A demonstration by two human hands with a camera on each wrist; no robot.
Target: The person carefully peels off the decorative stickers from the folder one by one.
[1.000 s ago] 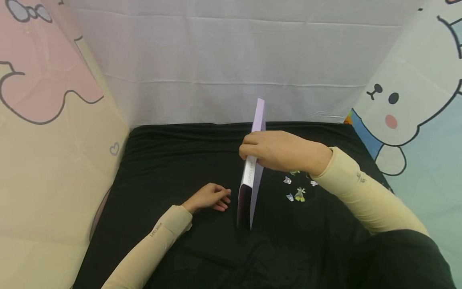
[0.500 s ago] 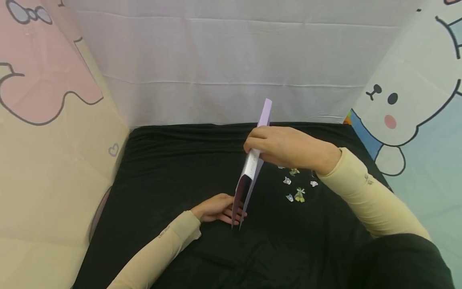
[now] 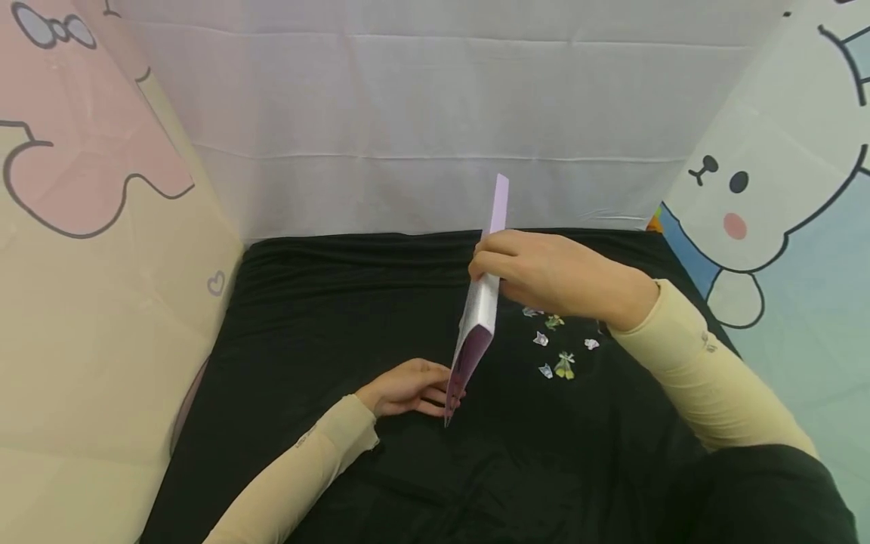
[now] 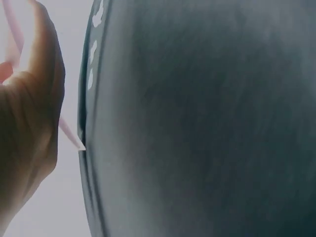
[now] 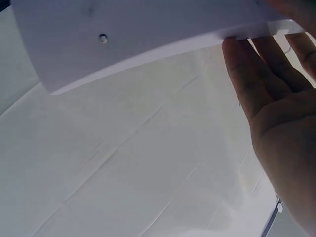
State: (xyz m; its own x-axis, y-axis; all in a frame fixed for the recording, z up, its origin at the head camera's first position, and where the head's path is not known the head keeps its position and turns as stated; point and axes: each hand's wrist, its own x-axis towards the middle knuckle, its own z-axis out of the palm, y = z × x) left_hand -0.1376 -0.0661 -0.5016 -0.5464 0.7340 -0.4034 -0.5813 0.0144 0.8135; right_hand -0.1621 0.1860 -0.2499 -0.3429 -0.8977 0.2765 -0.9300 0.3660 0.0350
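The left hand (image 3: 404, 384) has its fingers loosely extended behind the folder's (image 3: 481, 310) near end; whether they grip it, I cannot tell. The folder, spine up, is between both hands. The right hand (image 3: 550, 273) pinches its spine. Cutouts (image 3: 565, 367) lie rightward on the bench (image 3: 326, 325).
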